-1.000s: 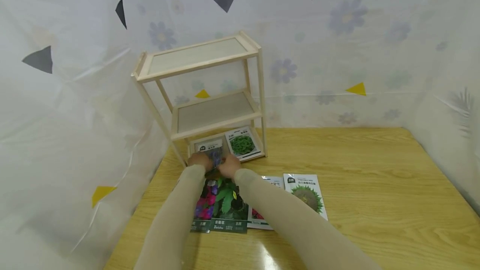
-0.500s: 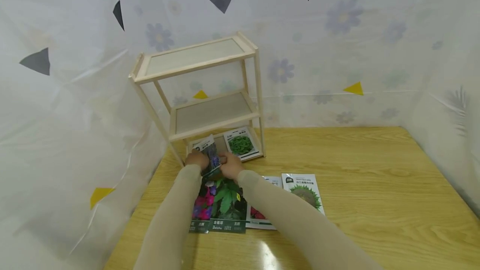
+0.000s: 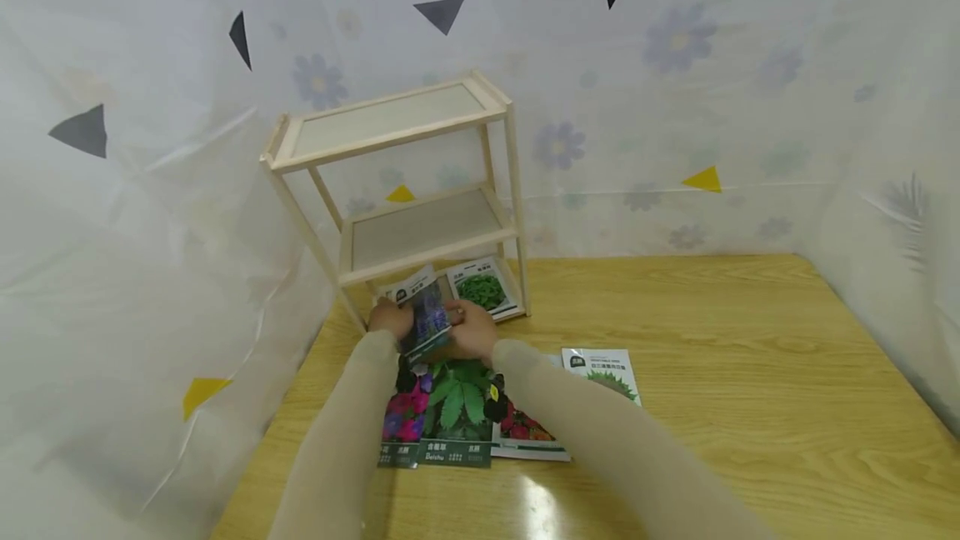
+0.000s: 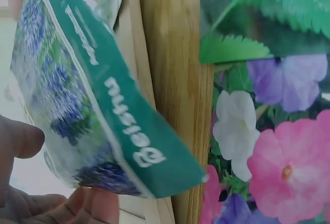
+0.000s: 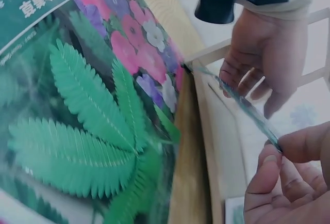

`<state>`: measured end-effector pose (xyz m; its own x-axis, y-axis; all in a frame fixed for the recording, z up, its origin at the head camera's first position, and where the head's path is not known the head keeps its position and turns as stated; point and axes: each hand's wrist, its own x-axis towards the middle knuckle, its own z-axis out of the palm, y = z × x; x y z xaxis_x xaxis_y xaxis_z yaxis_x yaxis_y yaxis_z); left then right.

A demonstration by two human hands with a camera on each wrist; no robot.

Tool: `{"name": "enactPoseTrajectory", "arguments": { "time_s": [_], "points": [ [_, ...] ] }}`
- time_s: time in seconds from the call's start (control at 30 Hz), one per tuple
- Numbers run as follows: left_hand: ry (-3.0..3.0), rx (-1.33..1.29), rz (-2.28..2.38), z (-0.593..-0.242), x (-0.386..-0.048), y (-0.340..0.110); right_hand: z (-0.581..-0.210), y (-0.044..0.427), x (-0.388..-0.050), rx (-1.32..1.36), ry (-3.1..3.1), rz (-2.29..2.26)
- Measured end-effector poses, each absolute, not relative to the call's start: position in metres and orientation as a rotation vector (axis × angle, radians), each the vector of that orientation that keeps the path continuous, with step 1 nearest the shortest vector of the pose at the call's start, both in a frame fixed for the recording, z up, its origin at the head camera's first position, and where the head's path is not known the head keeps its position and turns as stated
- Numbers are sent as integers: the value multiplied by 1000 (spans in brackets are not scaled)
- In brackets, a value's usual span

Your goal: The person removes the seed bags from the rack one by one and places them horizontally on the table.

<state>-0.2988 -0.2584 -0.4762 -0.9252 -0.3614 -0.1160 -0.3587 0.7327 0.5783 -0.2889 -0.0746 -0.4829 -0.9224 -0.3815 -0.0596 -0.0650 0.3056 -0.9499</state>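
Observation:
A seed packet with blue-purple flowers and a green band (image 3: 429, 317) is tilted up over the left of the rack's bottom shelf. My right hand (image 3: 472, 332) pinches its right edge between thumb and fingers, plainest in the right wrist view. At its left side is my left hand (image 3: 390, 320), the packet (image 4: 67, 95) passing between its thumb and fingers. Just in front, a fern-leaf packet (image 3: 453, 415) and a pink-and-purple petunia packet (image 3: 403, 423) lie on the table.
The wooden rack (image 3: 427, 261) has three levels. A green-leaf packet (image 3: 482, 288) lies on its bottom shelf, at the right. On the table (image 3: 750, 373) lie a red-flower packet (image 3: 525, 432), partly under my right forearm, and a white sunflower packet (image 3: 600, 363).
The blue-flower packet has come up off the bottom shelf and its face has turned. My right hand has shifted slightly right with its edge. The other packets stay put.

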Motion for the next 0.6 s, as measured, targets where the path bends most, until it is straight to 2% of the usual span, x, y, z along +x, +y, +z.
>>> {"name": "enactPoseTrajectory", "arguments": {
  "time_s": [0.27,0.6],
  "points": [
    [-2884,491,-996,-472,-293,-251,-475,-43,-293,-445,2133,-1681],
    [-2779,300,-1300,-460,-279,-229,-471,4,-296,-568,2066,-1677]
  ]
}}
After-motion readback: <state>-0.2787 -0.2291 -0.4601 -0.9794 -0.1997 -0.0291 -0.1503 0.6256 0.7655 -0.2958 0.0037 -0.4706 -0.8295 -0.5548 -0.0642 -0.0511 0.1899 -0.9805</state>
